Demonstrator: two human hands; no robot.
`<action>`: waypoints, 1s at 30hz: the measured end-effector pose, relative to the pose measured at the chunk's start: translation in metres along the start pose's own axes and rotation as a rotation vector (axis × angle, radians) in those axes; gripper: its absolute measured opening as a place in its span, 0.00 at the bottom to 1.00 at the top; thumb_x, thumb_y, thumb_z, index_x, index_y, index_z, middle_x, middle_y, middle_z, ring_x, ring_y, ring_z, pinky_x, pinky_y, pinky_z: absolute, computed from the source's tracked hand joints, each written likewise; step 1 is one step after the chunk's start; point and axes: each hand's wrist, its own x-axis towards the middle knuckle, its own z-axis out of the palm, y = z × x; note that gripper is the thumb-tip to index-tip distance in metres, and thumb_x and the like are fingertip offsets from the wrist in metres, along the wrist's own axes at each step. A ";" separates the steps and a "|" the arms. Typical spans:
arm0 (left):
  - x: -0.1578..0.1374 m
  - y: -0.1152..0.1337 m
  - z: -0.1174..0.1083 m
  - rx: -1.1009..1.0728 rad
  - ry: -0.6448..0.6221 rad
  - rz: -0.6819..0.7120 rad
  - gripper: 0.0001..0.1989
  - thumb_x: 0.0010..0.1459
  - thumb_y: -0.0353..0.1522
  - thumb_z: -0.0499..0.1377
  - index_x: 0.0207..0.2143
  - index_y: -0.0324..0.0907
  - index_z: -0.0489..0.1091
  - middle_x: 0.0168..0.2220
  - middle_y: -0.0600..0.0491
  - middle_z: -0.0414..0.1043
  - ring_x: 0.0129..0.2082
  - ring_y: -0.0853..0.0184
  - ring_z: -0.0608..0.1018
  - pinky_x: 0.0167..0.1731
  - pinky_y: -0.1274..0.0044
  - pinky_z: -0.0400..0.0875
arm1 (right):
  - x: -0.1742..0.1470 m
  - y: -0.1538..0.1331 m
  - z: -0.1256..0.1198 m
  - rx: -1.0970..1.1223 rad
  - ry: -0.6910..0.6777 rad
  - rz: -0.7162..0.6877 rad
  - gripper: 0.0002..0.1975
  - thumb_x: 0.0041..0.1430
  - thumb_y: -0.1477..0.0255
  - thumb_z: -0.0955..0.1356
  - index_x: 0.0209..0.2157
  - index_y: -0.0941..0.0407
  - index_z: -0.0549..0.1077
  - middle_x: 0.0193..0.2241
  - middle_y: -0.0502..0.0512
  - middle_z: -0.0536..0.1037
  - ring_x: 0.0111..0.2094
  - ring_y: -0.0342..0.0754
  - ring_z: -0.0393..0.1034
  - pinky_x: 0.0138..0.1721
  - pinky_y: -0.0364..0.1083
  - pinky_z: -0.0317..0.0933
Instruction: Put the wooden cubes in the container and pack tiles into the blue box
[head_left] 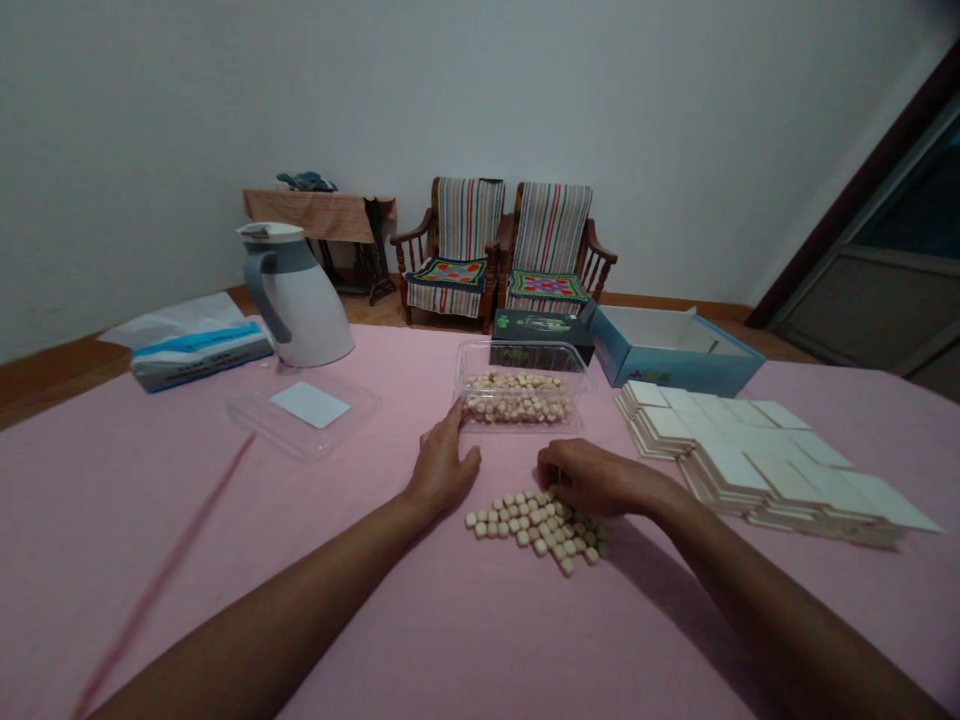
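Observation:
A clear plastic box (517,425) holds a heap of small pale wooden cubes (517,398). My left hand (441,468) rests on the table at its front left corner, fingertips against the box and thumb held apart. In front of the box lies a loose patch of the same wooden cubes (536,525), spread in a single layer. Over the far right edge of that patch is my right hand (589,476), its fingers curled down and closed; whatever they hold is hidden beneath them.
White square tiles (735,450) lie in stacks at right. Behind stand a light-blue open box (660,358) and a black box (540,328). At left are a clear lid (304,440) with a white label, a white-grey jug (304,310) and a tissue pack (199,355). Pink cloth covers the table (390,620).

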 end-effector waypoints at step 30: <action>0.000 -0.004 0.003 0.001 0.019 0.016 0.38 0.50 0.27 0.56 0.63 0.38 0.48 0.55 0.43 0.67 0.55 0.59 0.69 0.58 0.62 0.58 | -0.001 -0.001 -0.021 -0.081 0.024 0.030 0.06 0.48 0.79 0.64 0.28 0.58 0.73 0.27 0.55 0.75 0.27 0.43 0.64 0.25 0.41 0.49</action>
